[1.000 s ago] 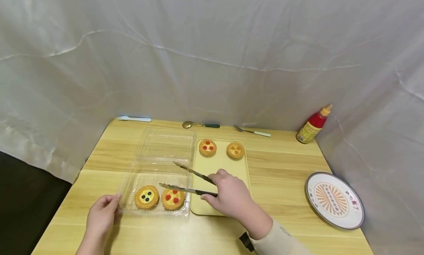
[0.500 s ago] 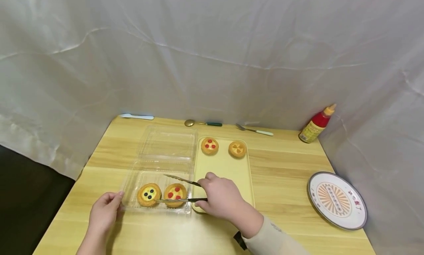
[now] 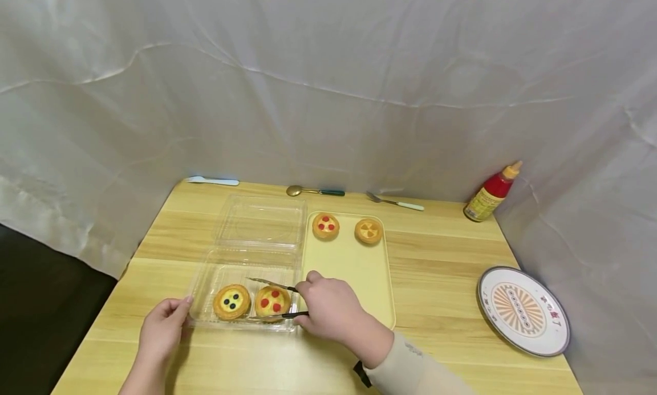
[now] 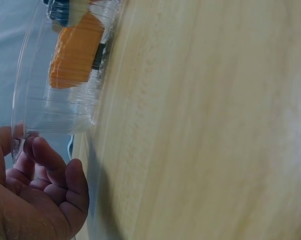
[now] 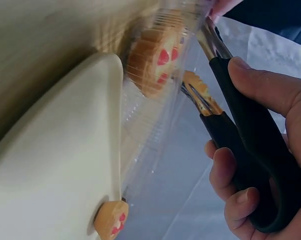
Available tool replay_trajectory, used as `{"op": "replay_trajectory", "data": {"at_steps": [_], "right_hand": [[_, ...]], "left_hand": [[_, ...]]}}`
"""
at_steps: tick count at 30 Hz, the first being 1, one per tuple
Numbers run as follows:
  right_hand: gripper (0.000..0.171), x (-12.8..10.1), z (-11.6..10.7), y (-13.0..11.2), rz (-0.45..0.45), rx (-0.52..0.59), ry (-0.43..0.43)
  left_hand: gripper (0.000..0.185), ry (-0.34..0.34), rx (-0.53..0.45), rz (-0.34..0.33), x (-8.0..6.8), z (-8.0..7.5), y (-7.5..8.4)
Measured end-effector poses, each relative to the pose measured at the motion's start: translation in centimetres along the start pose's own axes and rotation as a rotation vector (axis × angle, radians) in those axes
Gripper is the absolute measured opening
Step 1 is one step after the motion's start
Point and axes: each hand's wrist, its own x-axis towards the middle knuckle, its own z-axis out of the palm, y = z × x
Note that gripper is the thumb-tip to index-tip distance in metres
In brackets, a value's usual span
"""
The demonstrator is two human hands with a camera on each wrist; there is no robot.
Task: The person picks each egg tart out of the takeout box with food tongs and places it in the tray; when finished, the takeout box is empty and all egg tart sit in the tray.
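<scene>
My left hand (image 3: 163, 329) pinches the left rim of a clear plastic clamshell box (image 3: 205, 269), whose lid lies folded back. Inside it sit a tart with dark blue dots (image 3: 231, 302) and, on the right, a tart with red dots (image 3: 272, 302). My right hand (image 3: 331, 306) grips the black handles of metal tongs (image 5: 250, 135). The tongs' arms are spread, one on the far side and one on the near side of the red-dotted tart in the box; whether they touch it I cannot tell. The left wrist view shows my thumb and fingers on the box's rim.
A yellow tray (image 3: 354, 269) right of the box bears another red-dotted tart (image 3: 325, 226) and a plain-topped tart (image 3: 368, 231). Behind lie a pale blue fork (image 3: 213, 180), a spoon (image 3: 315, 191) and a fork (image 3: 395, 202). A red sauce bottle (image 3: 491, 192) and a plate (image 3: 523, 312) stand right.
My right hand has moved left and down with the tongs, bringing their arms around the red-dotted tart in the box. My left hand stays on the rim; the view has shifted slightly.
</scene>
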Motion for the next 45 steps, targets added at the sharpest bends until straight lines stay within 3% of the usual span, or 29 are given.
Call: {"op": "replay_trajectory", "data": {"at_steps": [24, 45], "right_hand": [[0.047, 1.2, 1.8, -2.1, 0.03, -0.002, -0.016], [0.047, 0.4, 2.0, -2.1, 0.022, 0.052, 0.126]], "left_hand": [[0.035, 0.014, -0.042, -0.01, -0.1, 0.3, -0.2], [0.034, 0.012, -0.011, -0.001, -0.2, 0.2, 0.1]]}}
